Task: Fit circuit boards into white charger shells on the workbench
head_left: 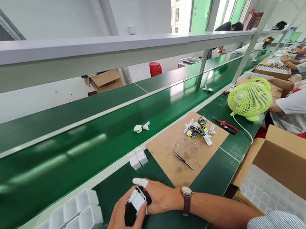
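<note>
A small black-and-white casing [137,198] is held between my two hands above the green bench. My left hand [123,227] closes around its near left side, with the thumb pressed along the white part. My right hand [161,196] grips the far right side, a white cover on one fingertip and a watch on the wrist. Just beyond them stand a few white plastic housings [137,158]. To their right lies a brown board [163,145], bearing tweezers [182,160] and a pile of small circuit boards with white parts [198,127].
Rows of open white housings [68,224] fill the lower left. Red-and-black pliers [225,124] lie beside a green fan [249,99] with a trailing cord. A carton [302,160] of white housings is at right. A part [141,127] sits on the green conveyor belt [69,155]. Co-workers sit farther right.
</note>
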Tool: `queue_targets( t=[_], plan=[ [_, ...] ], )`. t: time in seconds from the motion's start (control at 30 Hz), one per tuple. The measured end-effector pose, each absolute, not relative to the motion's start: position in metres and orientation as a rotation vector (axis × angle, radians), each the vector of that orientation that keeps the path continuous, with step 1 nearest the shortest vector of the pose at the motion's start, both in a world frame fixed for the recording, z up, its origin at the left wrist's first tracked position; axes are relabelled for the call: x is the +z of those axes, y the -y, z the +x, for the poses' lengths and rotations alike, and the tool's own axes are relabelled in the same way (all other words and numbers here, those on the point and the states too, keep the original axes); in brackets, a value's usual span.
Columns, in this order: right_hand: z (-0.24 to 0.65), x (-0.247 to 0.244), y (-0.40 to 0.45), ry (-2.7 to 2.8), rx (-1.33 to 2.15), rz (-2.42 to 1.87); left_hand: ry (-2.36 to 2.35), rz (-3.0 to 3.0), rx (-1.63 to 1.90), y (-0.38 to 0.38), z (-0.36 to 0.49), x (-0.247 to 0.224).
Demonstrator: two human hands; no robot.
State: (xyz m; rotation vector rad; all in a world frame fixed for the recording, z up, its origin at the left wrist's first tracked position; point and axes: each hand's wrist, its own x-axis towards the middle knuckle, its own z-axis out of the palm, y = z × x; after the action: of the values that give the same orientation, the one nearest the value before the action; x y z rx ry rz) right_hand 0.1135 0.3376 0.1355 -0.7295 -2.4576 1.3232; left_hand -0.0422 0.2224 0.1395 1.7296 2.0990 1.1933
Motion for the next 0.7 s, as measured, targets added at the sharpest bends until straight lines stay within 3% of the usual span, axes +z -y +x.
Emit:
queue_targets(
  t=[0.5, 0.7],
  plan=[
    [0.115, 0.121, -0.333, 2.318, 1.357, -0.615, -1.948, 1.446, 0.788, -0.239, -0.046, 0.183],
    [0.119, 0.12, -0.334, 2.33, 1.297, -0.743, -1.95, 1.523, 0.808, -0.27, -0.074, 0.199]
  ],
)
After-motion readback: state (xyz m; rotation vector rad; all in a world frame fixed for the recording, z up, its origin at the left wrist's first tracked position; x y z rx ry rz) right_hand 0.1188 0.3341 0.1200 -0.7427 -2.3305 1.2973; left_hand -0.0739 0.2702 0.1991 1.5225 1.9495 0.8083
